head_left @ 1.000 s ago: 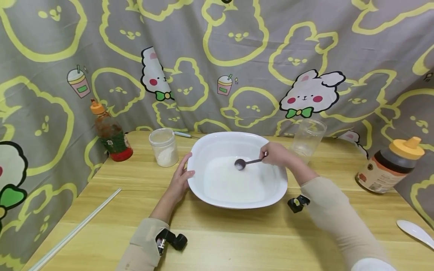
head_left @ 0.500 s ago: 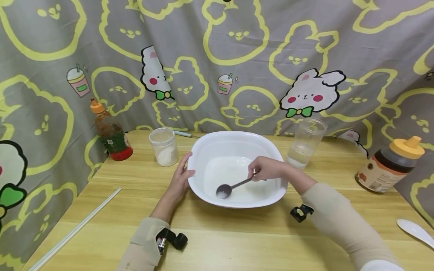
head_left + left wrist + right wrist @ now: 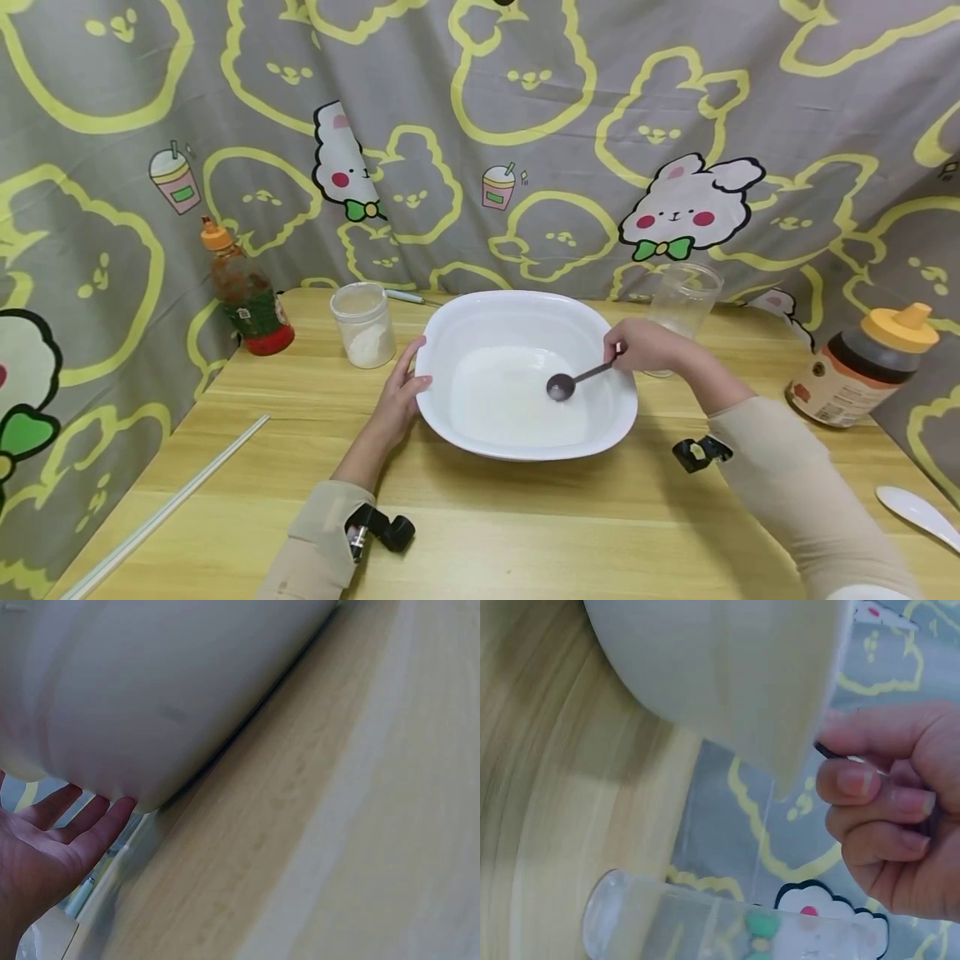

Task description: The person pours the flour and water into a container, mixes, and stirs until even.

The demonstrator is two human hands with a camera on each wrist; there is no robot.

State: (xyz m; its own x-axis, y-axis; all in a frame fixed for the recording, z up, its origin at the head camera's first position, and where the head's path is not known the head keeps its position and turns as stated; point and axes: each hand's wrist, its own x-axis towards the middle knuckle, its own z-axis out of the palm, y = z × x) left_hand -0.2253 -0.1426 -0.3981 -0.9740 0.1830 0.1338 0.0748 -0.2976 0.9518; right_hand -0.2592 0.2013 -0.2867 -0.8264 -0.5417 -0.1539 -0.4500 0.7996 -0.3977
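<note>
A white oval basin point(image 3: 517, 312) with white, milky contents stands on the wooden table in the head view. My left hand point(image 3: 397, 396) holds its left side, the thumb at the rim; in the left wrist view the fingertips point(image 3: 124, 808) press its outer wall. My right hand point(image 3: 643, 343) pinches the handle of a dark brown spoon point(image 3: 561, 387), whose round bowl is over the contents at the right of the basin. In the right wrist view the fingers are curled round the handle, most of which the hand and basin wall hide.
Behind the basin's left are a jar of white powder point(image 3: 363, 327) and a blue-handled tool point(image 3: 405, 296). A clear cup point(image 3: 686, 292) stands behind the right hand. Sauce bottle point(image 3: 251, 304) and chopsticks point(image 3: 172, 504) are left; a yellow-capped bottle point(image 3: 862, 367) and white spoon point(image 3: 918, 512) right.
My right hand first swept the spoon toward the basin's near left, then drew it back to the right, beside the right wall. The left hand stays on the basin's left side.
</note>
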